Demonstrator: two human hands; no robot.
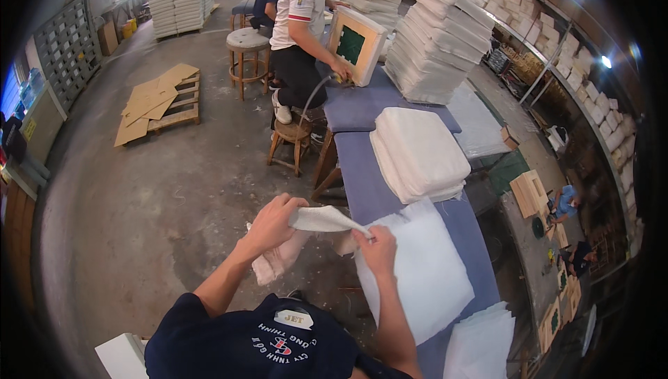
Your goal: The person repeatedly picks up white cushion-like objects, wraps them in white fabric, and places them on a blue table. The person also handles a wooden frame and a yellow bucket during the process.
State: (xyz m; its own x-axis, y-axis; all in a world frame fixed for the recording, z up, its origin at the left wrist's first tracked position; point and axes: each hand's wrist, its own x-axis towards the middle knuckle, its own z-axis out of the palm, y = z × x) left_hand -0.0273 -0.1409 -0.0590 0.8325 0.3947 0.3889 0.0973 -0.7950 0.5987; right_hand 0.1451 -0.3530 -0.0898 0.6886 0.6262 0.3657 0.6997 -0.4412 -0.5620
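Head view: holding white cloth in L grip, pinching its R end in R grip, prob. to hold it taut, mostly over floor L of bench, w/ 1 white sheet on bench beside R grip, likely for easy reach.

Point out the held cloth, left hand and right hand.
Held cloth [320,219]: head view, on the pale strip stretched between both hands.
Left hand [273,224]: head view, on its back.
Right hand [378,249]: head view, on its back.
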